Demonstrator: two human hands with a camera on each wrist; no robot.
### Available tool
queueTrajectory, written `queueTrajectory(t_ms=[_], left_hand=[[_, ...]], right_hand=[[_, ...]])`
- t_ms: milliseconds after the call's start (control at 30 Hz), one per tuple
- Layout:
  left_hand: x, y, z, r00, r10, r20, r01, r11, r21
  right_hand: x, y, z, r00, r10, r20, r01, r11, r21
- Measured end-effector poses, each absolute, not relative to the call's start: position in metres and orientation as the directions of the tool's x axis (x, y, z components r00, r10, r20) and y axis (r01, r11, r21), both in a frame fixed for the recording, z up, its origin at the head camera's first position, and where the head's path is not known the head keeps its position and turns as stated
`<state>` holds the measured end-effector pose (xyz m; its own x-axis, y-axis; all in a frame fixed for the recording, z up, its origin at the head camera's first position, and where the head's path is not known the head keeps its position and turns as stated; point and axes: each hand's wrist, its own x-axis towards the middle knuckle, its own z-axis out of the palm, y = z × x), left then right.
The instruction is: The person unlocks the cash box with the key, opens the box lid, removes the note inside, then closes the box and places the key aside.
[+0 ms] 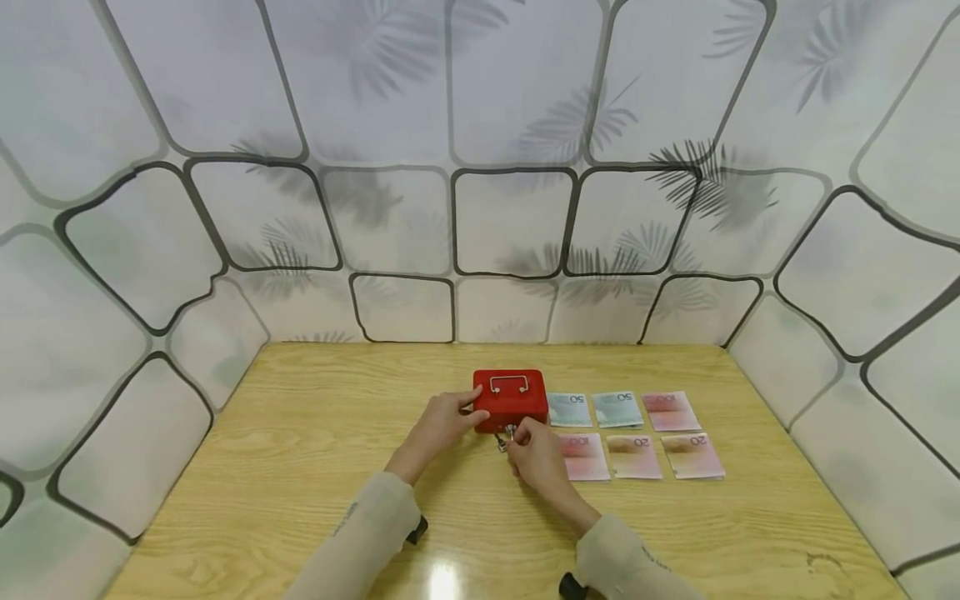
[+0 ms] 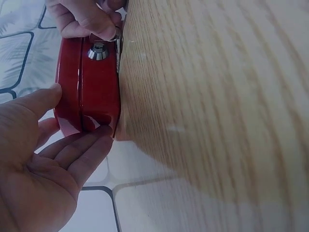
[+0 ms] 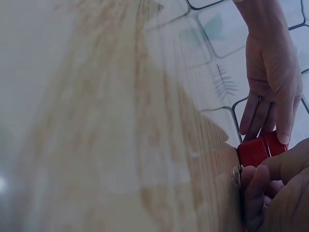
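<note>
A small red cash box (image 1: pixel 510 407) stands on the table, its wire handle folded on the lid and a round silver lock (image 2: pixel 98 52) on its front. My left hand (image 1: pixel 444 425) holds the box at its left side; in the left wrist view one digit lies on the lid edge and other fingers on the side wall. Just in front of the lock, my right hand (image 1: pixel 538 457) pinches a small key from a bunch of keys (image 1: pixel 502 444). Fingers partly hide the key in the left wrist view, and I cannot tell whether its tip touches the lock.
To the right of the box, banknotes lie in two rows: green 50 notes (image 1: pixel 617 410), red 100 notes (image 1: pixel 670 411) and pinkish 20 notes (image 1: pixel 634 457). The wooden table (image 1: pixel 300 467) meets a patterned wall covering (image 1: pixel 405 308) at the back and sides.
</note>
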<state>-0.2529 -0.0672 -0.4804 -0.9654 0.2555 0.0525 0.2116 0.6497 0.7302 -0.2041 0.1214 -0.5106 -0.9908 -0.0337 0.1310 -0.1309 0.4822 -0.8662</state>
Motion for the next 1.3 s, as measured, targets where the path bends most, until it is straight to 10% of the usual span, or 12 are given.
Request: queueTrajectory(t_ms=[967, 1300], left_hand=[[-0.2476, -0.0624, -0.4868, -0.951, 0.275, 0.141, 0.295, 0.667, 0.684], [-0.2451, -0.0602, -0.4857, -0.943, 0.276, 0.187, 0.330, 0.691, 0.643]], right_hand=[[-0.2033, 0.1246, -0.5108, -0.994, -0.041, 0.098, -0.105, 0.486, -0.867], [-0.2050, 0.1232, -0.5114, -0.967, -0.051, 0.248, -0.217, 0.672, -0.708]])
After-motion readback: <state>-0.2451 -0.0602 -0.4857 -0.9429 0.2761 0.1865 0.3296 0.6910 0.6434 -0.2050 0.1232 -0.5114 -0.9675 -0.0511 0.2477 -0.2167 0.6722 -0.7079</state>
